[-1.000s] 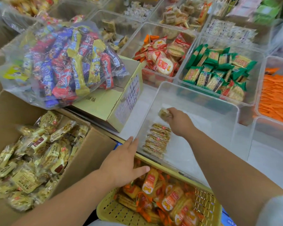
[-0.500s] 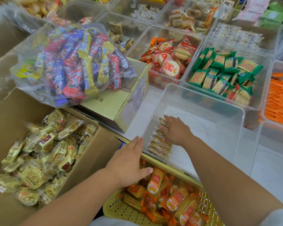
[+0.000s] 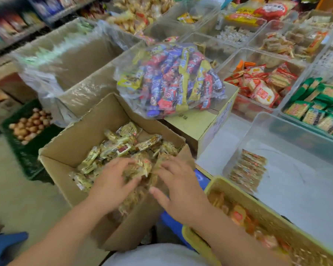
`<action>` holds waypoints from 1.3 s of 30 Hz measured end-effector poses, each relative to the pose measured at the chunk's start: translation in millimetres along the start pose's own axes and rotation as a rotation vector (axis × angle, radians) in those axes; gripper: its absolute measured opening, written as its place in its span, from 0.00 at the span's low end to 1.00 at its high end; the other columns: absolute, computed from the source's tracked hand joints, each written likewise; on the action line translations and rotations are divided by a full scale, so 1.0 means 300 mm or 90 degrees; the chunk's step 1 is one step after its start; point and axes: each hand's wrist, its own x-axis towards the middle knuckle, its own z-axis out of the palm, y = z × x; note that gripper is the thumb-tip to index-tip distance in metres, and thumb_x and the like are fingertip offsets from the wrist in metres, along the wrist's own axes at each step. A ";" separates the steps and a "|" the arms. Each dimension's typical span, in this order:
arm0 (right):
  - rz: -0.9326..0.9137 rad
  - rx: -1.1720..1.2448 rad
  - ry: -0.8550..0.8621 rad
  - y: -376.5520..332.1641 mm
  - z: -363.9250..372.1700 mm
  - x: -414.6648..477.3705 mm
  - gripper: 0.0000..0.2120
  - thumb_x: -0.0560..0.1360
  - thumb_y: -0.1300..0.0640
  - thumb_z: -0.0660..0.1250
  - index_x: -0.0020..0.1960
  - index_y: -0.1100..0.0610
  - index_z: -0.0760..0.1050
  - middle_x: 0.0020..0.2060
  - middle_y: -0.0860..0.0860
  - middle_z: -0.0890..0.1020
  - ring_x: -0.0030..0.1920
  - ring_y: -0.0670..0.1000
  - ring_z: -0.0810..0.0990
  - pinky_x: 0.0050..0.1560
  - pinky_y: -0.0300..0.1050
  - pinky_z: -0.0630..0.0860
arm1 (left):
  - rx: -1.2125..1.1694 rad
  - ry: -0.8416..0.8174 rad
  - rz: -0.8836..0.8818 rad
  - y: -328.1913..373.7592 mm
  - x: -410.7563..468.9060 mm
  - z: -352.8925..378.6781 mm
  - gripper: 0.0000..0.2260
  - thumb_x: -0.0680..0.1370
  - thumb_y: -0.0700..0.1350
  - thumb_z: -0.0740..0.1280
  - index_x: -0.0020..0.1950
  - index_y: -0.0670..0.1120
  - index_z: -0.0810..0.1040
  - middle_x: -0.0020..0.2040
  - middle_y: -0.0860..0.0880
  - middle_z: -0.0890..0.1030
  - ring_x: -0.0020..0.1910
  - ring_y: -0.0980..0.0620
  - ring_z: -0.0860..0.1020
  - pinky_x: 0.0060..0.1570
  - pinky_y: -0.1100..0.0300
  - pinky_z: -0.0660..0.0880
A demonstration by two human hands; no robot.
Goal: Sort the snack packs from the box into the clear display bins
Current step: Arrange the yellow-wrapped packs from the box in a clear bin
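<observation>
Both hands are down in the open box (image 3: 69,150), on the heap of yellow snack packs (image 3: 121,146) that fills it. The left hand (image 3: 113,181) lies on the packs at the box's near side, its grip apart with fingers spread over the wrappers. The right hand (image 3: 181,191) reaches in over the box's right wall, its grip also apart, fingers straight and thumb out, fingertips touching the packs. A clump of packs sits between the two hands; motion blur hides whether any pack is pinched. Right of the box, on the white table (image 3: 215,148), stands a clear bin (image 3: 258,135) with one short row of the same packs (image 3: 248,171) along the wall nearest the box. A yellow basket (image 3: 238,191) of orange packs sits at the box's near right. Just behind the box a closed carton (image 3: 196,121) carries a clear bag (image 3: 171,79) of mixed wrapped sweets. Left of the box is a green crate (image 3: 23,150) of brown round items.
</observation>
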 end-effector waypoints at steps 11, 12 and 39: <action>0.115 -0.134 -0.088 -0.121 0.214 0.019 0.28 0.79 0.30 0.47 0.65 0.43 0.75 0.71 0.41 0.68 0.81 0.48 0.39 0.79 0.60 0.50 | 0.133 -0.286 -0.097 -0.499 0.209 -0.046 0.44 0.72 0.64 0.75 0.81 0.48 0.62 0.77 0.45 0.68 0.74 0.44 0.69 0.72 0.51 0.69; 0.123 -0.132 -0.089 -0.125 0.215 0.025 0.27 0.79 0.30 0.49 0.65 0.43 0.75 0.71 0.41 0.68 0.81 0.48 0.38 0.80 0.59 0.51 | 0.153 -0.307 -0.082 -0.518 0.237 -0.036 0.45 0.72 0.64 0.75 0.81 0.47 0.61 0.79 0.45 0.67 0.75 0.44 0.68 0.73 0.50 0.68; 0.415 -0.115 -0.006 -0.311 0.311 0.424 0.34 0.78 0.31 0.57 0.74 0.52 0.67 0.66 0.52 0.75 0.64 0.54 0.77 0.60 0.52 0.76 | 0.291 -0.401 0.100 -0.572 0.306 0.009 0.37 0.67 0.59 0.76 0.73 0.53 0.70 0.65 0.50 0.76 0.65 0.45 0.73 0.59 0.47 0.75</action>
